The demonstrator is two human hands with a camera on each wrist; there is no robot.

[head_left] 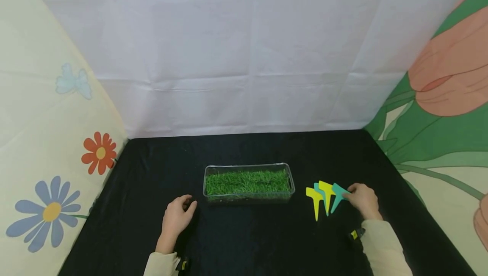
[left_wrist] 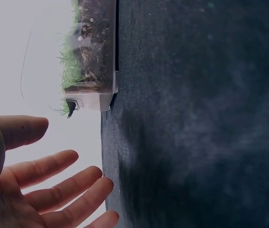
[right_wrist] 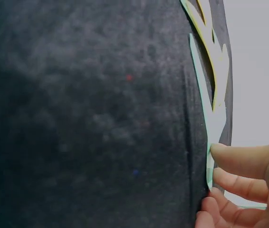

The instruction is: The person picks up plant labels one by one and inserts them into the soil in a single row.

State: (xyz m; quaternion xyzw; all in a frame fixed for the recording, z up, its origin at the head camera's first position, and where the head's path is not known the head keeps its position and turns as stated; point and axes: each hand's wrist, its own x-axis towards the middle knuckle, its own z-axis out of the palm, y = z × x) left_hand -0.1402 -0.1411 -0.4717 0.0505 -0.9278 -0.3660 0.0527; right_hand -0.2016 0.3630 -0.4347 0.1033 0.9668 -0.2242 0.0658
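1. Left hand (head_left: 178,217) is hanging slack, grip partly spread, holding nothing.
2. Right hand (head_left: 363,200) is pinching the rightmost teal marker (head_left: 338,195), grip closed on its broad end.
3. Drawing outward should be sparing neighbouring markers (head_left: 325,187).
4. Grass tray (head_left: 248,197) is standing leftward.

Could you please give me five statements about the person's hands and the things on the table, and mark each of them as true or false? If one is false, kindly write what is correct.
1. The right hand pinches a teal marker. True.
2. The clear container holds green grass. True.
3. The left hand grips the container's rim. False: it holds nothing and is apart from the container.
4. Two yellow markers are in view. True.
5. The yellow markers stand in the grass. False: they are outside the container, on the same side as the right hand.
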